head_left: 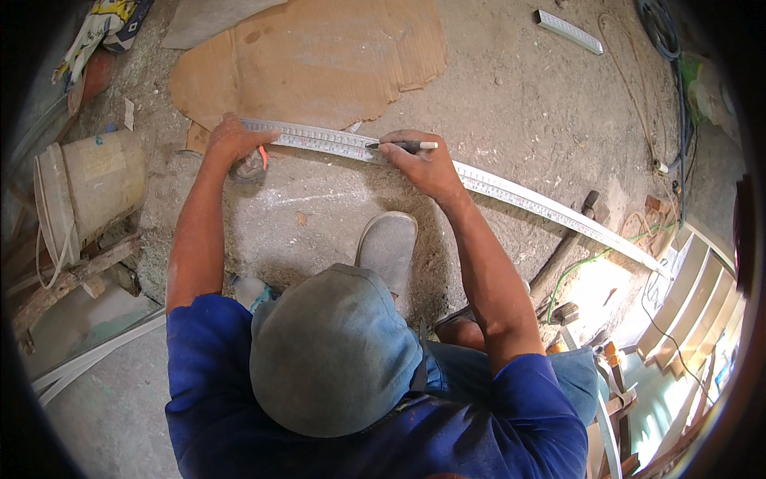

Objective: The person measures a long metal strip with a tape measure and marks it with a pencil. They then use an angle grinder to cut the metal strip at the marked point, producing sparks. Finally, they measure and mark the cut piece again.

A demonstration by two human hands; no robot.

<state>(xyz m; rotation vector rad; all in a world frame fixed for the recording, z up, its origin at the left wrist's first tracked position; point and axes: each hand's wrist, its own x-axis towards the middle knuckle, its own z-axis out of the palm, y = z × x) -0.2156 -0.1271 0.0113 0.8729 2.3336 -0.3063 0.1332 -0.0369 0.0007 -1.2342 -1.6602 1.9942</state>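
A long, pale metal strip, with rows of small marks or holes along much of it, slants across the floor from upper left to lower right. My left hand is closed around its left end, the thumb lying along the strip. Beneath that palm shows a tape measure with a red-orange part, its case partly hidden by the hand. Farther along, my right hand pinches a black marker with a white end. The marker's dark tip points left and touches or nearly touches the strip; which, I cannot tell.
Brown cardboard lies beyond the strip. A dirty white bucket tilts at the left. A short metal piece rests at the far right. Near the strip's right end are a wooden-looking bar, a green cable and stacked pale panels.
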